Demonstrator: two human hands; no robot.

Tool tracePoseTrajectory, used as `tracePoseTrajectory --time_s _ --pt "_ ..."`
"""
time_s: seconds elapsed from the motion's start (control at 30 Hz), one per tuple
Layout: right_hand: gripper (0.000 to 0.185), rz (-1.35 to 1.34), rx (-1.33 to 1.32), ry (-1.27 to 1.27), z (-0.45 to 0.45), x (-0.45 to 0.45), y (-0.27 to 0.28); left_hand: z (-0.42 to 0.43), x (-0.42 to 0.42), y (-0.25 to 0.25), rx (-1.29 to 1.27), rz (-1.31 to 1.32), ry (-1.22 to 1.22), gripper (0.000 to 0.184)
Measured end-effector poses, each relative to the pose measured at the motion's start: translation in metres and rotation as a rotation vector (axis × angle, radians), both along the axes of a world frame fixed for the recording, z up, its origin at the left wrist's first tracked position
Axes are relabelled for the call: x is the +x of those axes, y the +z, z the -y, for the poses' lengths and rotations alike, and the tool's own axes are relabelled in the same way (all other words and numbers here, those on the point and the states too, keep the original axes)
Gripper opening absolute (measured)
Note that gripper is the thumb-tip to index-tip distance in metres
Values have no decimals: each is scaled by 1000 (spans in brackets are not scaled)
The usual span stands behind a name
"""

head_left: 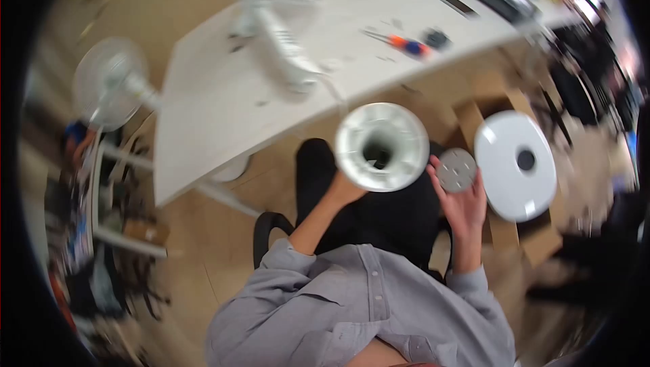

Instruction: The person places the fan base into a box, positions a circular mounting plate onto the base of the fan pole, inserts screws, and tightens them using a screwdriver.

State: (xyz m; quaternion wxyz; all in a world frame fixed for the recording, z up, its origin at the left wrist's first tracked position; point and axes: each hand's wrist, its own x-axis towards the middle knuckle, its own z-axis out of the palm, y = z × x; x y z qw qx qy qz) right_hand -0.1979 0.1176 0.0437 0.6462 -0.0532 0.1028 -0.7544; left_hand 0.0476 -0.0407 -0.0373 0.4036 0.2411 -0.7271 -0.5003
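Note:
My left hand (347, 188) is closed around a white hollow tube with a flared round end (349, 133), which looks like a fan's stand column. Its open end faces up toward me, and most of my left fingers are hidden beneath it. In my right hand (464, 210) lies a grey round metal plate (455, 172) with several holes, gripped at its edge between thumb and fingers. The plate is apart from the tube, just to its right. Beside my right hand, a white oval base (504, 184) with a dark round centre rests on an opened cardboard box (504, 231).
A white table (223, 110) stands ahead. On it are a white fan part with a long neck (281, 42), an orange-and-blue screwdriver (408, 45), a small dark part (437, 38) and a phone (458, 5). Another white fan (112, 82) stands at left.

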Motion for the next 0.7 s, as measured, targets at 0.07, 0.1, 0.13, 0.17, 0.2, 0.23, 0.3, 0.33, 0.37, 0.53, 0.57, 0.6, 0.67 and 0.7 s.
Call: tracePoseTrajectory --time_s 0.07,0.1,0.13,0.17,0.2,0.23,0.3,0.33,0.37,0.53,0.57,0.6,0.67,0.7 --pt "65 86 -46 -22 -4 -7 -3 25 -8 -89 119 -46 -98 56" --pt "65 108 -64 -37 -9 -6 -5 23 -14 -107 158 -25 -123 58" --pt "68 119 -81 -58 -13 -2 -5 20 -20 -124 196 -4 -148 61" --pt "69 101 -76 -100 -18 3 -5 22 -25 -136 117 75 -164 61" --pt "70 88 -69 -132 -22 8 -6 20 -28 -137 35 154 -173 61" --pt "72 68 -67 -154 -24 13 -7 14 -34 -138 -4 147 -145 65" --pt "82 -243 62 -268 -33 16 -13 4 -48 -145 -26 87 -160 70" --pt "83 -441 126 -331 -35 20 -10 -2 -52 -140 43 36 -178 75" --pt "85 -640 193 -390 -35 24 -9 -3 -56 -153 182 32 -236 74" --pt "83 -1711 233 -639 -29 37 -11 -14 -82 -133 215 80 -361 71" --pt "80 -1755 249 -620 -25 41 -10 -15 -87 -133 222 39 -384 69" --pt "79 -1874 285 -624 -22 42 -7 -17 -93 -134 227 -3 -403 68" --pt "78 -1994 342 -609 -16 40 -5 -19 -100 -135 236 -61 -435 65" --pt "77 -1993 365 -593 -14 38 -5 -21 -100 -133 237 -70 -450 64"
